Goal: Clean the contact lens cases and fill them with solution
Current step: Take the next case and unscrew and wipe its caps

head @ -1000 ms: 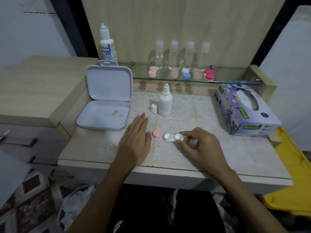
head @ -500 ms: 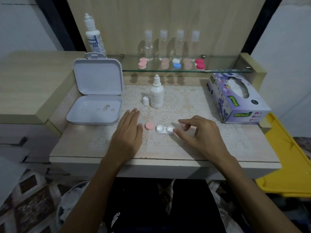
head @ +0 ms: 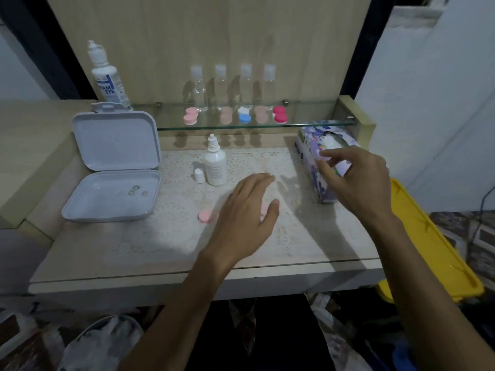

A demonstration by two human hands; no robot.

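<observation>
The left hand [head: 245, 210] is laid flat over the middle of the frame, fingers relaxed and nothing gripped, so the white case underneath is pretty much covered up. Only a round pink plastic cap [head: 205, 216] is seen to its left, plus a sliver of pink at its right edge.

The right hand [head: 356, 180] is lifted at right of centre, fingers loosely curled with thumb and forefinger apart, nothing pinched, just in front of the purple floral tissue box [head: 312, 148]. A tissue looks like the next thing to be fetched, so cleaning is judged barely started.

The small white dropper bottle [head: 215, 163] is uncapped, its little white cap [head: 199, 175] set beside it, but whether any solution has been poured can't be told.

More coloured lens cases [head: 243, 115] are lined up untouched on the glass shelf [head: 308, 121] in the upper middle. The right hand is motion-blurred.
</observation>
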